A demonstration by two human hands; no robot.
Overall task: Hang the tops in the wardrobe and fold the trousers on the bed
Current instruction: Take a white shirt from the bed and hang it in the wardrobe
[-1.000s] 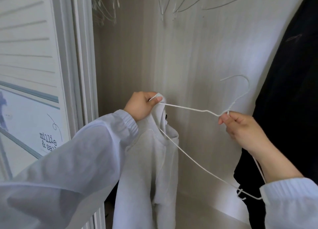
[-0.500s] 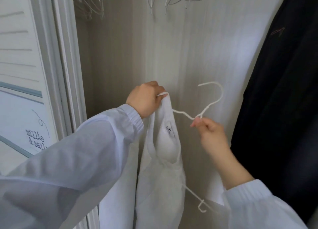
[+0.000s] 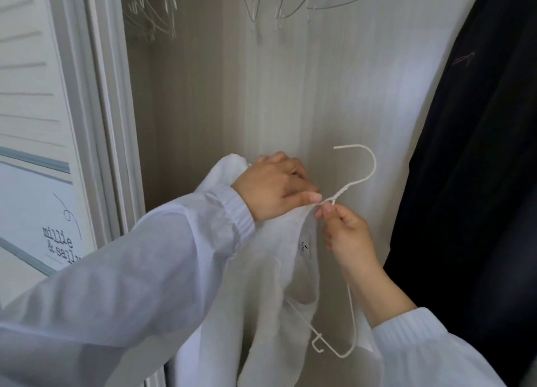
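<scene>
A white, soft fabric top [image 3: 279, 270] hangs in front of the open wardrobe, its neckline gathered up at the neck of a white wire hanger [image 3: 353, 180] whose hook curves upward, free of any rail. One shoulder arm of the hanger runs down inside the neck opening, and its far end, with a small notch hook, shows below the collar beside a sewn-in label. The left hand [image 3: 273, 183] bunches the top's shoulder and collar fabric, its thumb and fingers curled over the cloth and pressed together just below the hanger's twisted neck. The right hand [image 3: 345, 232] pinches the hanger wire at the base of the hook between thumb and forefinger, fingertips almost touching those of the left hand. Both arms wear white long sleeves with ribbed cuffs. Behind the top is the pale, faintly striped back wall of the wardrobe [image 3: 261, 96]; several empty thin wire hangers [image 3: 261, 3] dangle along the upper edge. A dark, nearly black garment [image 3: 479, 154] hangs at the right. At the left stands a white slatted door [image 3: 35, 96] bearing small printed lettering.
</scene>
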